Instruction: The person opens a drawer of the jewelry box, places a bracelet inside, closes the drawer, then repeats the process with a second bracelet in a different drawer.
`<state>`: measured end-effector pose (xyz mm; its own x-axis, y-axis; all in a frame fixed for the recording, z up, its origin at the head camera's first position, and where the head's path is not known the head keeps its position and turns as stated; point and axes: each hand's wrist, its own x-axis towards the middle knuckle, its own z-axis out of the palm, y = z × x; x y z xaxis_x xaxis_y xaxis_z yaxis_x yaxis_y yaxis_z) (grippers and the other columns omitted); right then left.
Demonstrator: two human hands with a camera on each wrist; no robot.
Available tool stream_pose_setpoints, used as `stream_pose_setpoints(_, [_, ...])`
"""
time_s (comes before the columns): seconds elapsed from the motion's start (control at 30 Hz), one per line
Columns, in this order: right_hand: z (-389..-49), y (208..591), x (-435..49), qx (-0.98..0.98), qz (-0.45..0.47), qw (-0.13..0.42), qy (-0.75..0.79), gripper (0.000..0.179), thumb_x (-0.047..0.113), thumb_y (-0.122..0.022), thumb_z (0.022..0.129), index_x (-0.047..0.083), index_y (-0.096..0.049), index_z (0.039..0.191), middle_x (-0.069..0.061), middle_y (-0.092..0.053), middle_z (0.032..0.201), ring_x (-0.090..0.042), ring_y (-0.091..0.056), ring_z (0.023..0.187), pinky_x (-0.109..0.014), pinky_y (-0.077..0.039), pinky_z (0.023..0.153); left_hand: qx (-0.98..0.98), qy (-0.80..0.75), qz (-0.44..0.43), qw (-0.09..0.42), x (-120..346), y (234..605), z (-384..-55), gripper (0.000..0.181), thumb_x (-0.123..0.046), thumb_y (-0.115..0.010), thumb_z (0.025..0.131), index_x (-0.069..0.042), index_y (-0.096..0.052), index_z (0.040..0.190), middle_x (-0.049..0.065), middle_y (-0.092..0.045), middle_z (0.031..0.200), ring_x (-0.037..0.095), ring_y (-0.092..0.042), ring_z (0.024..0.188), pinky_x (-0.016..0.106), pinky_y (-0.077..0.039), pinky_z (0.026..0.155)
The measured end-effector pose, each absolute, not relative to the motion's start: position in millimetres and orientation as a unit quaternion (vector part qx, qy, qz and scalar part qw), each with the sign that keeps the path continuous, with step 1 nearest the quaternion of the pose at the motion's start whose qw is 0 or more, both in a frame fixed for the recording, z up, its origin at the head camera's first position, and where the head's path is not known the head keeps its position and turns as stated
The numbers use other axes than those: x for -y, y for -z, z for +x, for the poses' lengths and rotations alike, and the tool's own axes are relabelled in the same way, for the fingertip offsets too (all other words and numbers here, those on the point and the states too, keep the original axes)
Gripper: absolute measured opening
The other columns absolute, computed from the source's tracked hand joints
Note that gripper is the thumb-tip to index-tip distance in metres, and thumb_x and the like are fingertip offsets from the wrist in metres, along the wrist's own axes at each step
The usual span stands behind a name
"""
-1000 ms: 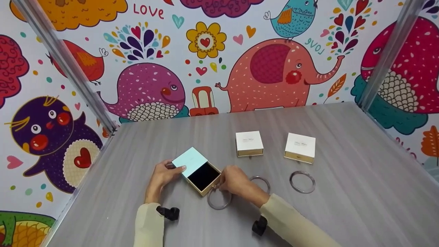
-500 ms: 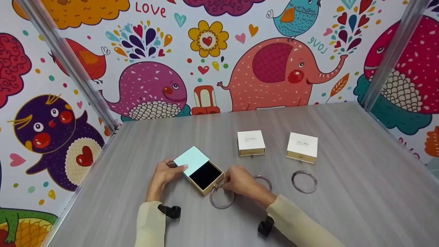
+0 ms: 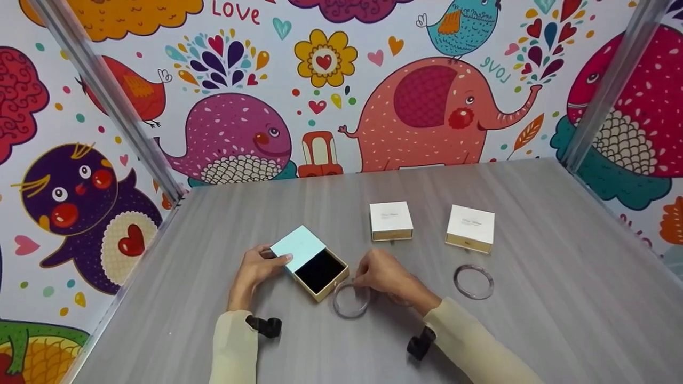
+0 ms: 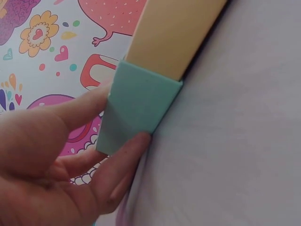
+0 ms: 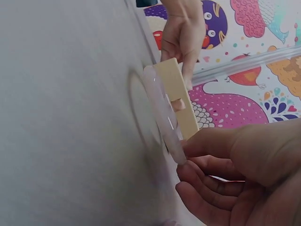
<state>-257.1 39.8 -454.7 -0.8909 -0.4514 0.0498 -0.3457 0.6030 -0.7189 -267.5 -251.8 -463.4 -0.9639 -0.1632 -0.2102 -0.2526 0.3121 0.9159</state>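
Note:
My left hand (image 3: 255, 274) grips the pale teal sleeve (image 3: 299, 248) of a small drawer-style jewelry box, thumb on top. In the left wrist view, fingers also hold the sleeve's (image 4: 136, 103) lower side. The gold drawer (image 3: 320, 296) is pulled partly out toward the right, its black lining bare. My right hand (image 3: 385, 273) pinches a clear, faintly purple bangle (image 3: 351, 317) by its edge, just beside the drawer's front. In the right wrist view the bangle (image 5: 162, 110) is tilted on edge, partly in front of the drawer's front and small pull tab (image 5: 178, 104).
Two white-topped boxes with gold sides, the nearer-left box (image 3: 391, 217) and the right box (image 3: 470, 224), stand shut farther back. Another bangle (image 3: 474, 297) lies in front of the right one. A further bangle is mostly hidden behind my right wrist. Printed walls (image 3: 320, 16) enclose the grey table (image 3: 240, 208).
My right hand has drawn back from the drawer's pull tab, slightly right and away, and the bangle has shifted with it. My left hand and the box have barely moved.

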Motion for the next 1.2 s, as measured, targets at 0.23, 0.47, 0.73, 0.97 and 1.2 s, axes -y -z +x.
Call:
stream_pose_setpoints(0.23, [-260.4, 440.5, -42.3, -0.894, -0.235, 0.043, 0.378, 0.008, 0.003, -0.081, 0.076, 0.003, -0.077, 0.069, -0.006, -0.072, 0.065, -0.006, -0.047, 0.055, -0.018, -0.037, 0.050, -0.810, -0.571, -0.129, 0.034, 251.1, 462.8, -267.8, 0.072, -0.013, -0.079, 0.085, 0.011, -0.044, 0.143, 0.034, -0.052, 0.138, 0.034, -0.062, 0.116, 0.034, -0.056, 0.092])
stream_pose_setpoints(0.47, [-265.0, 429.2, -37.4, -0.897, -0.226, 0.045, 0.377, 0.007, 0.002, -0.077, 0.077, 0.004, -0.077, 0.071, -0.006, -0.073, 0.068, -0.006, -0.051, 0.057, -0.018, -0.040, 0.052, -0.795, -0.591, -0.132, 0.037, 249.9, 465.0, -268.5, 0.068, -0.008, -0.078, 0.085, 0.012, -0.044, 0.141, 0.034, -0.053, 0.135, 0.029, -0.067, 0.106, 0.041, -0.057, 0.095])
stream_pose_setpoints(0.73, [-274.8, 429.0, -32.4, -0.901, -0.211, 0.061, 0.375, 0.007, 0.002, -0.077, 0.077, 0.005, -0.077, 0.071, -0.004, -0.073, 0.067, -0.006, -0.051, 0.058, -0.018, -0.040, 0.053, -0.788, -0.600, -0.126, 0.047, 249.5, 466.2, -268.3, 0.072, -0.006, -0.078, 0.086, 0.014, -0.039, 0.143, 0.036, -0.049, 0.136, 0.030, -0.066, 0.108, 0.046, -0.055, 0.097])
stream_pose_setpoints(0.97, [-279.3, 428.2, -22.8, -0.899, -0.190, 0.046, 0.392, 0.006, 0.006, -0.080, 0.077, 0.004, -0.079, 0.072, -0.008, -0.074, 0.068, -0.006, -0.052, 0.056, -0.017, -0.040, 0.052, -0.785, -0.605, -0.127, 0.040, 249.6, 465.4, -269.8, 0.068, -0.003, -0.077, 0.086, 0.014, -0.041, 0.141, 0.037, -0.050, 0.135, 0.034, -0.068, 0.106, 0.046, -0.056, 0.095])
stream_pose_setpoints(1.2, [-278.1, 423.3, -7.7, -0.909, -0.160, 0.006, 0.384, 0.007, 0.005, -0.078, 0.072, 0.003, -0.078, 0.066, -0.009, -0.074, 0.064, -0.007, -0.047, 0.052, -0.018, -0.039, 0.049, -0.788, -0.602, -0.125, 0.039, 249.1, 463.7, -268.4, 0.068, -0.005, -0.078, 0.085, 0.014, -0.042, 0.141, 0.037, -0.050, 0.136, 0.033, -0.068, 0.106, 0.045, -0.056, 0.095])
